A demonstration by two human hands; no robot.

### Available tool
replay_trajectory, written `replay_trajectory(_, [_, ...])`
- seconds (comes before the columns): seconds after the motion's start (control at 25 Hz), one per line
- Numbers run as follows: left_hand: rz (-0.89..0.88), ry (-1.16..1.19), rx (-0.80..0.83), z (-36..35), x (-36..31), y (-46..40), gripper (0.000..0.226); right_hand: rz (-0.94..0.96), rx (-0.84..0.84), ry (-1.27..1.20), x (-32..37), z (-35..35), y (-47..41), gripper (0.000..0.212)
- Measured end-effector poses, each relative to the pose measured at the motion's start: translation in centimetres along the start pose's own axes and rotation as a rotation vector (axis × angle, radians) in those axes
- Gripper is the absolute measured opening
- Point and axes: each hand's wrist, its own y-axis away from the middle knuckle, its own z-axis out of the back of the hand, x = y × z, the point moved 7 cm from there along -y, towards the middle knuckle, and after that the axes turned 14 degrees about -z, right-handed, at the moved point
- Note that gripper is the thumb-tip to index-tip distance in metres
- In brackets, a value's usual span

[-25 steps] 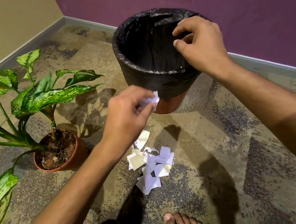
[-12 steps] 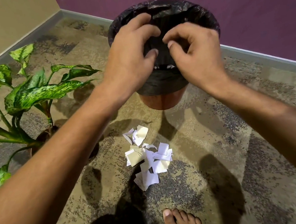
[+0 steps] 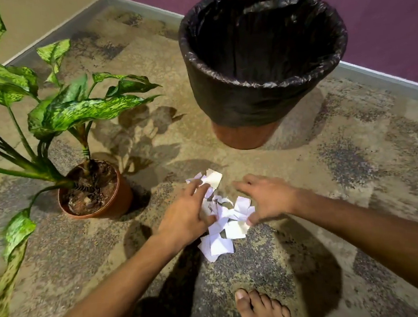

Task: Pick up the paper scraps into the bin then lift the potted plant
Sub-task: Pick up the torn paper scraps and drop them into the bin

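On the floor [image 3: 358, 168], the bin [image 3: 261, 101] (black-lined) stands behind paper scraps [image 3: 222, 224].

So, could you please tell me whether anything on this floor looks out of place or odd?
Yes: torn white paper scraps lie littered on the mottled stone floor, between the left hand and right hand, outside the black-lined terracotta bin. The potted green plant stands upright, soil unspilled.
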Motion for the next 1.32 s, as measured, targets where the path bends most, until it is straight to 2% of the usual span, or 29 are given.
replay_trajectory(0.04, [0.021, 0.009, 0.084, -1.5, 0.8, 0.2, 0.081, -0.007, 0.050, 0.073, -0.3, -1.7, -0.6, 0.113])
replay_trajectory(0.12, [0.038, 0.002, 0.173, -3.3, 1.8, 0.4, 0.095, -0.003, 0.049, 0.177, -0.2, -3.7, -1.6, 0.128])
replay_trajectory(0.28, [0.091, -0.041, 0.275, -5.2, 3.2, 0.4, 0.107, 0.075, -0.084, 0.214, 2.7, -4.0, -2.6, 0.126])
replay_trajectory(0.4, [0.112, -0.089, 0.290, -5.6, 3.8, -0.3, 0.101, 0.151, -0.101, 0.206, 5.0, -3.6, -2.4, 0.110])
replay_trajectory(0.56, [0.114, -0.149, 0.233, -6.0, 3.7, -1.0, 0.076, 0.242, -0.106, 0.184, 7.1, -2.9, -1.7, 0.070])
replay_trajectory(0.64, [0.110, -0.109, 0.173, -5.9, 3.8, -1.1, 0.063, 0.255, -0.120, 0.141, 7.5, -2.5, -1.4, 0.053])
replay_trajectory(0.72, [0.110, -0.036, 0.122, -5.5, 4.4, -0.9, 0.060, 0.247, -0.151, 0.094, 7.3, -1.7, -1.2, 0.040])
replay_trajectory(0.88, [0.163, 0.068, 0.068, -4.2, 5.8, -0.3, 0.053, 0.202, -0.165, -0.037, 5.9, -0.5, -0.7, 0.033])
replay_trajectory(1.04, [0.176, 0.059, 0.069, -3.5, 5.6, -0.1, 0.048, 0.152, -0.232, -0.165, 4.6, 2.6, 0.3, 0.024])
replay_trajectory(1.12, [0.183, 0.032, 0.075, -3.3, 5.3, -0.1, 0.046, 0.163, -0.367, -0.222, 4.1, 6.1, 1.6, 0.022])
replay_trajectory(1.32, [0.144, -0.023, 0.046, -2.8, 3.9, -0.9, 0.042, 0.207, -0.863, -0.389, 2.3, 18.0, 7.5, 0.011])
